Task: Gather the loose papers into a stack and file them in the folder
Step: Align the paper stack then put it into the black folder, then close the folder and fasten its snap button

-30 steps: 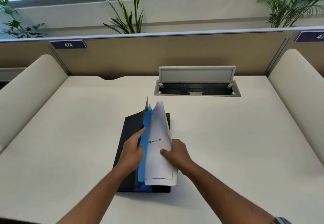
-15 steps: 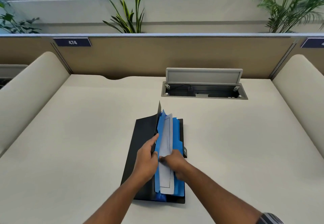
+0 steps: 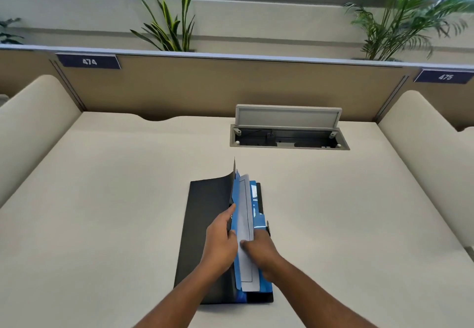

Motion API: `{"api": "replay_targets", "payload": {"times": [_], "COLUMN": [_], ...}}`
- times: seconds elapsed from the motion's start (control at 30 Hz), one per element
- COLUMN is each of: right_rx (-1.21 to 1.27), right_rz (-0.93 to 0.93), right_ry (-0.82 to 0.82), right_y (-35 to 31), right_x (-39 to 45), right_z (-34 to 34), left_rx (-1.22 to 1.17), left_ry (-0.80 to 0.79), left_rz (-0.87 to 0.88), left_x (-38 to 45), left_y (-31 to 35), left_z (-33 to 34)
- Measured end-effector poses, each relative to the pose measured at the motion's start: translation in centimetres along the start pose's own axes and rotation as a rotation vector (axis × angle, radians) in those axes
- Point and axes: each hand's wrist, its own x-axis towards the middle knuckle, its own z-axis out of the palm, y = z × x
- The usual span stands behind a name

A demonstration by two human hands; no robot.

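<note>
Lying on the cream desk (image 3: 102,199) in front of the open cable hatch (image 3: 288,135), the black folder (image 3: 205,225) has white papers (image 3: 243,225) standing between its blue dividers (image 3: 257,215). The left hand (image 3: 220,240) grips the raised black cover and front divider; the right hand (image 3: 259,248) pinches the papers' lower edge. Behind the hatch, a partition bears the plate 474 (image 3: 89,61).
</note>
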Motion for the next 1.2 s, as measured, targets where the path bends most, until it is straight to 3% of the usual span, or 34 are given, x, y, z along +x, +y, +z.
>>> {"api": "replay_targets", "payload": {"times": [0.17,0.43,0.63,1.0,1.1,1.2], "right_rx": [-0.025,-0.376,-0.418,-0.149,-0.072,-0.171], "right_rz": [-0.001,-0.111,-0.137,-0.315,-0.373,-0.436], "right_ry": [0.006,0.441,0.633,0.557,0.569,0.513], "right_y": [0.4,1.7,1.9,1.8,1.8,1.8], "right_x": [0.2,1.1,1.8,2.3,1.9,1.7], "right_z": [0.9,-0.5,-2.3,-2.4,-2.2,-1.4], "left_rx": [0.025,0.160,0.325,0.686,0.722,0.853], "left_ry": [-0.018,-0.024,-0.097,-0.160,-0.191,-0.213], "left_rz": [0.007,0.057,0.065,0.169,0.260,0.430], "left_x": [0.5,1.5,1.7,3.0,3.8,4.2], "left_y": [-1.0,-1.2,-1.1,-4.4,-6.4,-7.6], "left_z": [0.7,2.9,3.8,4.3,3.1,1.4]}}
